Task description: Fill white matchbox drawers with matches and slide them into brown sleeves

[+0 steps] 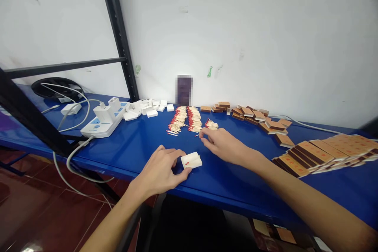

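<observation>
My left hand grips a white matchbox tray between thumb and fingers, near the front edge of the table. A few red-headed matches lie inside the tray. Beyond it, my right hand is closed in a pinch on a match, whose red tip points left. Just past those fingertips is a small pile of matches. Two larger rows of matches, a left one and a middle one, lie further left with their red heads facing left.
White trays are heaped at the back left, beside a power strip with chargers and cables. Brown matchbox sleeves lie scattered at the back right. Stacked boxes stand by my right forearm. A black shelf post rises at left.
</observation>
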A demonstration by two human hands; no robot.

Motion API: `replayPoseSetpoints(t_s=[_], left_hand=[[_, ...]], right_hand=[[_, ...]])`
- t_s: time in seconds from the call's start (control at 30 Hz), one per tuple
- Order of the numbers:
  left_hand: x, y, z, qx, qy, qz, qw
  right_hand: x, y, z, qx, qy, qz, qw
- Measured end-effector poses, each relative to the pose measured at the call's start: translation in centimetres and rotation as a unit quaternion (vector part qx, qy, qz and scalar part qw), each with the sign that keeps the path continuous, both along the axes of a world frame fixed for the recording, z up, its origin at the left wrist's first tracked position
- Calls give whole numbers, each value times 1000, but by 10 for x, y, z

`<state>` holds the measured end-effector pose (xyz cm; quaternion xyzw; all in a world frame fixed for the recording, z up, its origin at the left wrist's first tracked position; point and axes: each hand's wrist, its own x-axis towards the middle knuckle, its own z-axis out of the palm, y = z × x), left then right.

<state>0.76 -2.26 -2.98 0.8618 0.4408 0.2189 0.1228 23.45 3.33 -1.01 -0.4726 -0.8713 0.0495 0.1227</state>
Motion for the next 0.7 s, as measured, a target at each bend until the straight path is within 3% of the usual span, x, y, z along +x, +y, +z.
replayPoseSetpoints(t_s=[0.23, 0.4, 0.6, 0.7], left_hand=[[-5, 3, -3, -23, -49, -14, 998], [-4, 3, -4, -17, -22, -17, 999], [-4, 4, -5, -16, -23, -1, 1000], [-5, 5, -5, -16, -37, -4, 999]], right_hand=[[-3, 29, -17, 39, -135, -48, 989], [-2, 29, -17, 15, -123, -36, 992], [-4, -11, 0, -12, 34, 47, 998], [-12, -34, 2, -9, 34, 96, 995]])
